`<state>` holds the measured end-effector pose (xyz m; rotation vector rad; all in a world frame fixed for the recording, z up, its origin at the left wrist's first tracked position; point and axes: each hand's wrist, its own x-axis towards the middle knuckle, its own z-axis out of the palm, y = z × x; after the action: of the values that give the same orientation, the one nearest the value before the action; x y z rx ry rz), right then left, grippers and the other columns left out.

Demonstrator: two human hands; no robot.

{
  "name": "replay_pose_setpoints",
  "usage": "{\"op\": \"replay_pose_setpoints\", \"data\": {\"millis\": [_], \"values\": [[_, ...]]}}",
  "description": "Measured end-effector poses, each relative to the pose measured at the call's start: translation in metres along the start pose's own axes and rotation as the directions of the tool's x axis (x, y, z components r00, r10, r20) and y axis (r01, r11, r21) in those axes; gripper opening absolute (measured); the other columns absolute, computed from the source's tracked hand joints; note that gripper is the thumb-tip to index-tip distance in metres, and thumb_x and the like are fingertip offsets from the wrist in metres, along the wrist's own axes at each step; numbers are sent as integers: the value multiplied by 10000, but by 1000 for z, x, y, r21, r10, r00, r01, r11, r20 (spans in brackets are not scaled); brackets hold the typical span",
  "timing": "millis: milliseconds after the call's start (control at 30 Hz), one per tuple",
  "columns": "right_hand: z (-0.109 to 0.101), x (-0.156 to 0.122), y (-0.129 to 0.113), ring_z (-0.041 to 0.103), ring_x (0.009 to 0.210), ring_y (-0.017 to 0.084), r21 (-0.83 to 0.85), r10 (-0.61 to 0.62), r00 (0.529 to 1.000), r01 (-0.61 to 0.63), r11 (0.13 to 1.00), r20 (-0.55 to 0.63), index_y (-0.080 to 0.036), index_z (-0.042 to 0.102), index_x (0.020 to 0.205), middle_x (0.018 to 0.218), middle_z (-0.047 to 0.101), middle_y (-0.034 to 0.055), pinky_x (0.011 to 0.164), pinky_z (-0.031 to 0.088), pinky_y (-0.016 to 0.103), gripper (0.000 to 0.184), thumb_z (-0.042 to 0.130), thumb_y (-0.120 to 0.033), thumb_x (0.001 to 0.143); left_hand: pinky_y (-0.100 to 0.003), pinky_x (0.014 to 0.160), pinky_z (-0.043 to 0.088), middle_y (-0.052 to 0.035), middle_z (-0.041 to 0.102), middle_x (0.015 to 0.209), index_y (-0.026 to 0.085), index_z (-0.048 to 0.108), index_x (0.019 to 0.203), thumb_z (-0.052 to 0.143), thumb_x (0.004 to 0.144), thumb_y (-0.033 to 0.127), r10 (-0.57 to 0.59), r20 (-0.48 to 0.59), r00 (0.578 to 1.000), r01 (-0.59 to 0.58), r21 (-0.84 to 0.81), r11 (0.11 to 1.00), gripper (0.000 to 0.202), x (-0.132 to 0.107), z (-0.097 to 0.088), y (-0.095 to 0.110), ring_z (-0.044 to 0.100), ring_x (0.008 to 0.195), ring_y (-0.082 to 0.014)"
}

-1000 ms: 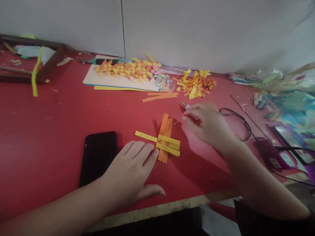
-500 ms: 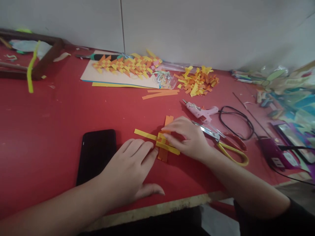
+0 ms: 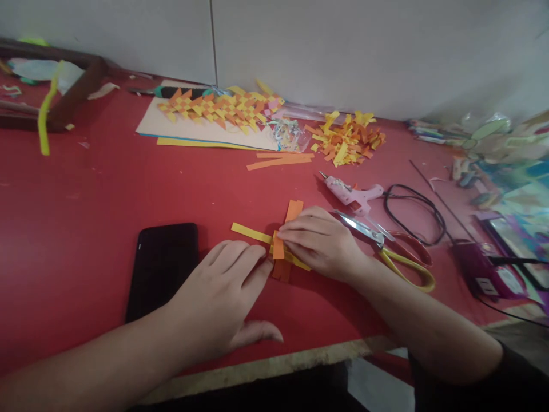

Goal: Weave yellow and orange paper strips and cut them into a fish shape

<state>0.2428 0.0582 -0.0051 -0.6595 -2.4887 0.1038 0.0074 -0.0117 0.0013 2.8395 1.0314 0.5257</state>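
In the middle of the red table lies a small cross of interlaced paper strips. A yellow paper strip (image 3: pixel 251 232) sticks out to the left, and orange ends point away from me and towards me. My right hand (image 3: pixel 326 240) pinches an orange paper strip (image 3: pixel 278 246) that lies folded across the centre of the cross; its fingertips cover part of it. My left hand (image 3: pixel 231 286) rests palm down at the near left edge, its index fingertip against the paper and its thumb stretched out, gripping nothing.
A black phone (image 3: pixel 165 269) lies left of my left hand. Scissors (image 3: pixel 381 240) and a pink glue gun (image 3: pixel 351 191) with a cord are just right. Behind sit woven paper chains (image 3: pixel 223 109), a pile of folded paper pieces (image 3: pixel 345 137) and loose orange strips (image 3: pixel 281 160).
The orange strip now lies folded over the centre, towards me, covering yellow that showed before. My right fingers have shifted onto its far end. My left hand stays beside the paper.
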Motion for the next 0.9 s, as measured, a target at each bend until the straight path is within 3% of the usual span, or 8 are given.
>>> {"op": "replay_pose_setpoints", "data": {"millis": [167,367,533,633,733,900], "values": [[1,-1,2,690,832,164,20,-51,998,51,999,37,-162,698,982,932,771,54,807,549,350,131,577,-149,935,-488,864,475,-214,632,1126,28,668,1176,510,849,710,5,-18,1000,-5,9,1000,773,0,1,0,542,982,-344],[-1,-2,2,689,864,175,21,-25,996,24,1000,81,-178,706,999,967,769,60,822,545,380,145,575,-173,937,-472,847,467,-190,655,1090,49,689,1101,499,875,682,7,-33,999,-7,-12,1000,698,2,-1,-1,551,939,-321],[-3,-2,2,683,887,191,17,-10,994,8,1000,112,-191,704,1023,993,766,61,825,534,396,165,568,-170,931,-444,833,444,-98,689,925,127,690,891,556,931,405,3,-137,991,-16,-91,996,310,3,-3,0,563,825,-252],[-4,-2,2,677,882,204,31,-5,993,1,1000,118,-189,703,1021,987,769,65,815,528,403,150,596,-171,917,-434,817,449,-90,684,882,136,661,828,570,908,285,-22,-162,987,5,-106,994,191,2,-3,0,572,802,-239],[-4,-2,2,668,895,208,39,-17,991,13,999,130,-192,705,1019,999,768,61,822,518,408,144,607,-180,915,-437,808,461,-111,692,932,114,681,931,571,901,271,-38,-146,989,23,-99,995,193,2,-1,0,594,857,-268],[-3,-2,3,640,897,197,18,-29,994,27,999,108,-192,717,1003,979,760,52,819,507,383,135,613,-196,916,-474,880,450,-143,705,1127,67,669,1182,552,933,360,-25,-95,995,20,-48,999,402,2,1,0,586,994,-314]]}}
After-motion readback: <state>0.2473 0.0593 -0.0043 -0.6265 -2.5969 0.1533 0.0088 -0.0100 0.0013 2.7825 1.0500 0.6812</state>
